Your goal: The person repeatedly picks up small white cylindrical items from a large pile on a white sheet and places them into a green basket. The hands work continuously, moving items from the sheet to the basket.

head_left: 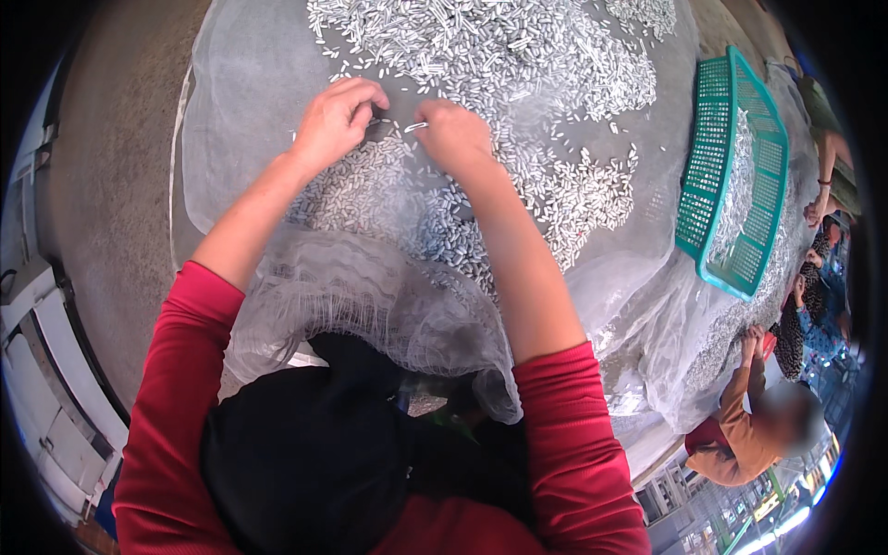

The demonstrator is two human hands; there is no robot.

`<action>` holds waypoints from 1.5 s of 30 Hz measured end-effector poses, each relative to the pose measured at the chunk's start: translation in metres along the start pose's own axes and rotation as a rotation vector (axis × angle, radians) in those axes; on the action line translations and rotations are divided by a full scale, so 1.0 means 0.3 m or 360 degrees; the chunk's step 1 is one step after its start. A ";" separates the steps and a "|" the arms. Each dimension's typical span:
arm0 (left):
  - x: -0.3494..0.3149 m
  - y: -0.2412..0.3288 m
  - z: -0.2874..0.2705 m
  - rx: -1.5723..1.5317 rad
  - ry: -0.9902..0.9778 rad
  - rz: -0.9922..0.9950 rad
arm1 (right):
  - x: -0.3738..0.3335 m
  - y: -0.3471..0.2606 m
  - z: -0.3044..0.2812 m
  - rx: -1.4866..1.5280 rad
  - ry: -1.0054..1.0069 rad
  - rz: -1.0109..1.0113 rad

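Over a table spread with pale mesh cloth, my left hand is closed, its fingers curled in; what they hold, if anything, is hidden. To its right, my right hand pinches a small silvery rod-shaped piece at its fingertips. Between and just below the hands lies a layer of similar small silvery pieces. A larger heap of silvery pieces covers the far middle of the cloth. Another patch of pieces spreads to the right of my right forearm.
A green perforated plastic basket with silvery pieces in it stands on the right. Beyond it, several people work along the table, one in an orange-brown top. Bunched mesh hangs over the near edge. White panels stand at far left.
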State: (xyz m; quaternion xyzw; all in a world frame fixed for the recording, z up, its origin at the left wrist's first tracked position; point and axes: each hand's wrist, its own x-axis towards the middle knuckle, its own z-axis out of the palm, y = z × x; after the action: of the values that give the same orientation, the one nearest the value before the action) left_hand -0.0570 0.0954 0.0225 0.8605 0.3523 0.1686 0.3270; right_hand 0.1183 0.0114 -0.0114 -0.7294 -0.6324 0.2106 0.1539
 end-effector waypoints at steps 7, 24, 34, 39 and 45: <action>0.034 0.020 0.041 -0.0158 0.0034 -0.0017 | -0.121 0.027 -0.089 0.1105 -0.0537 0.0363; -0.018 0.043 0.100 0.0235 -0.0734 0.0651 | -0.437 0.279 -0.263 0.1266 -0.1087 0.0876; -0.014 0.163 0.178 0.0111 -0.0519 0.0545 | -0.317 0.292 -0.220 0.0001 0.0063 0.0781; -0.018 0.217 0.268 0.0215 -0.0579 0.0696 | -0.316 0.286 -0.225 -0.0260 0.0011 0.0737; 0.000 0.240 0.325 0.0531 -0.0766 0.0962 | -0.415 0.342 -0.253 0.1254 0.0272 0.1042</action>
State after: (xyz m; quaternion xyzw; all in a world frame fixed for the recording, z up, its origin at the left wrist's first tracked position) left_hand 0.0294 0.0134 0.0005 0.9812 0.0200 -0.0082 0.1919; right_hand 0.2305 -0.1239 0.0179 -0.7904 -0.2289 0.4095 0.3940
